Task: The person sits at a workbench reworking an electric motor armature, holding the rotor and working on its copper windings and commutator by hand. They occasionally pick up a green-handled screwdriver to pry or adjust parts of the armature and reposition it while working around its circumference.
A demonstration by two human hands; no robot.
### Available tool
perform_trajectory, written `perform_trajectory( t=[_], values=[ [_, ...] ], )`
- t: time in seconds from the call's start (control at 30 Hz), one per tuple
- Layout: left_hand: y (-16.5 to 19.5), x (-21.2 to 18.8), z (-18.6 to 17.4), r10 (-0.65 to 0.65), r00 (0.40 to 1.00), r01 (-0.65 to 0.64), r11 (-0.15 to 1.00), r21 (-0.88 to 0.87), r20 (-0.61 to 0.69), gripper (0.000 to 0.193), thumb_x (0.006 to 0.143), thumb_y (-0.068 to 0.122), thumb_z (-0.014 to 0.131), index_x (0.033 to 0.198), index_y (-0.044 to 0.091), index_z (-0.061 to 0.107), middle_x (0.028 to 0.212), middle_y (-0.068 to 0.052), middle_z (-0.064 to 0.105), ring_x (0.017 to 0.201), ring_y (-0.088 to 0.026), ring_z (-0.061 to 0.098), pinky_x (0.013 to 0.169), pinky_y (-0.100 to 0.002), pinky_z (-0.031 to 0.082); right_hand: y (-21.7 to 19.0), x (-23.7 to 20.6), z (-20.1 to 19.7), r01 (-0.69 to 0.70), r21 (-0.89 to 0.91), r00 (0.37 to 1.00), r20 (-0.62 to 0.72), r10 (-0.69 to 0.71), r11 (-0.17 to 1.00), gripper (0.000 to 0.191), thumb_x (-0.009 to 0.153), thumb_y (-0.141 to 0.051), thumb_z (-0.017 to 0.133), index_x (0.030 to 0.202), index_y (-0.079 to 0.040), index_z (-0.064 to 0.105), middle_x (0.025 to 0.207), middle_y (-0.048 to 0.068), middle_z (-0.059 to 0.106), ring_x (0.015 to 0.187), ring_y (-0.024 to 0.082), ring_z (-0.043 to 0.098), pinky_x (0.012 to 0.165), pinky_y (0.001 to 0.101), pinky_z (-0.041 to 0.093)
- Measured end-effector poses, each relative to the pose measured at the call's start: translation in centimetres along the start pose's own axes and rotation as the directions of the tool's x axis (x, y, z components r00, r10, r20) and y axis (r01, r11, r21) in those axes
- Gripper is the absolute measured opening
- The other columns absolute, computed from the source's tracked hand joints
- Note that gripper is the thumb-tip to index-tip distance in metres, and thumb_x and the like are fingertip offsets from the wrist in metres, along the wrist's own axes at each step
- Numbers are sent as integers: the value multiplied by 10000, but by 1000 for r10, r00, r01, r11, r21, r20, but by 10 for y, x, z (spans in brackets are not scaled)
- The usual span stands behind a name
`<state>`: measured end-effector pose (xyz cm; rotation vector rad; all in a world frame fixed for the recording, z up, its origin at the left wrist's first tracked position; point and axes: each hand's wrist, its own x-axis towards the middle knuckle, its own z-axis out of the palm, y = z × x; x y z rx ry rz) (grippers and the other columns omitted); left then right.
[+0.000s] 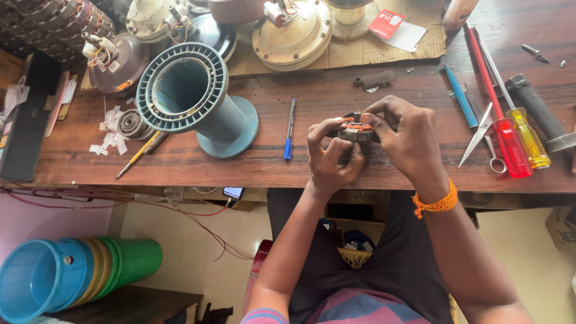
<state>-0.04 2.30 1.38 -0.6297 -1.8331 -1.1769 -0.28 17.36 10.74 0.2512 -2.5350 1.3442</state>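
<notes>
Head view | both hands — left hand (331, 157), right hand (409, 135) — closed on small round copper-wound metal stator (358, 130) | winding work under way | next: firm grip, careful fingers

Bare wooden bench (180, 159) lies between the pen (289, 128) and teal spool (193, 99); screwdrivers (510, 135) crowd the right.
</notes>
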Motion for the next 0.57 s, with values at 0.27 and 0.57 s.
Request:
perform_trajectory(
  t=[0.27,0.57],
  values=[
    [0,4,-1,-22,999,21,999,30,30,178,733,-15,752,776,35,587,1291,-119,576,1126,-280,598,964,-387,550,30,2,-5,-40,288,999,34,32,957,83,969,-57,720,1040,-19,742,853,-11,746,764,-11,655,654,209,523],
    [-1,0,0,0,999,-3,997,77,42,164,743,6,765,791,49,615,1299,-110,538,1141,-268,565,980,-398,522,38,19,3,12,138,1000,-2,-11,990,73,954,-73,768,1012,-28,768,732,2,675,616,4,484,521,240,357]
  ],
)
